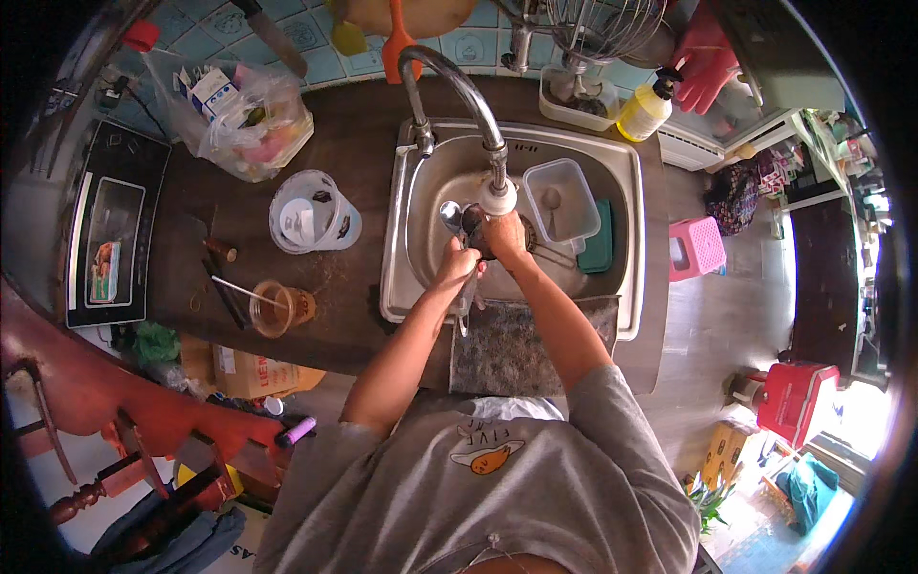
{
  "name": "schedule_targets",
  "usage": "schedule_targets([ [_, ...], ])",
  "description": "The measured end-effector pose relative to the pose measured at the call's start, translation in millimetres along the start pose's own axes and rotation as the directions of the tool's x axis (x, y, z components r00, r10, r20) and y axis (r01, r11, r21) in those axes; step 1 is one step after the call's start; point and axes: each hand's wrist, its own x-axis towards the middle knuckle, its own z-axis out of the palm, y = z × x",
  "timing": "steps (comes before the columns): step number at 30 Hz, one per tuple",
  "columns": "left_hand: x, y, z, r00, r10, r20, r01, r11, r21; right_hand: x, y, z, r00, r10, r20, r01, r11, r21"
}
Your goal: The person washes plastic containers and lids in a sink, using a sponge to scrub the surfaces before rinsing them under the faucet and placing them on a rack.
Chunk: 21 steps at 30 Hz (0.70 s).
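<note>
Both hands are over the stainless-steel sink [423,247], right below the white spray head of the curved faucet [495,197]. My left hand [457,264] grips metal utensils; the shiny bowl of a spoon [450,213] shows above the fingers, and handle ends [465,308] stick out below. Curled against a dark item [475,224] between the hands is my right hand [505,237]; the fingers hide most of this item. Wire handles [556,255] lie to the right in the basin. A clear plastic container [561,201] with a spoon inside leans near a green lid [597,237].
A dark cloth mat [531,348] drapes over the sink's front edge. Leftward on the counter are a clear plastic bucket [315,212], a cup with a straw [272,308] and a filled plastic bag [251,129]. A yellow pump bottle [644,111] stands behind, right of the sink.
</note>
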Motion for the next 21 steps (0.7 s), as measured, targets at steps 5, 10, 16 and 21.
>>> schedule_targets([
  [5, -2, 8, 6, 0.998, -0.024, -0.062, 0.027, 0.999, 0.041, -5, -5, -10, 0.996, 0.085, -0.011, -0.086, 0.995, -0.045],
  [10, 2, 10, 9, 0.998, -0.044, -0.046, 0.047, 0.996, 0.079, -2, 15, -3, 0.994, -0.109, -0.001, 0.109, 0.994, 0.03],
  [16, -2, 4, 1, 0.973, -0.168, -0.157, 0.163, 0.986, -0.042, -11, -4, -4, 0.961, -0.087, -0.261, 0.171, 0.932, 0.319],
  [21, -1, -2, 6, 0.99, 0.015, -0.138, -0.012, 1.0, 0.025, -8, 12, 12, 0.985, 0.013, -0.174, 0.033, 0.965, 0.259],
])
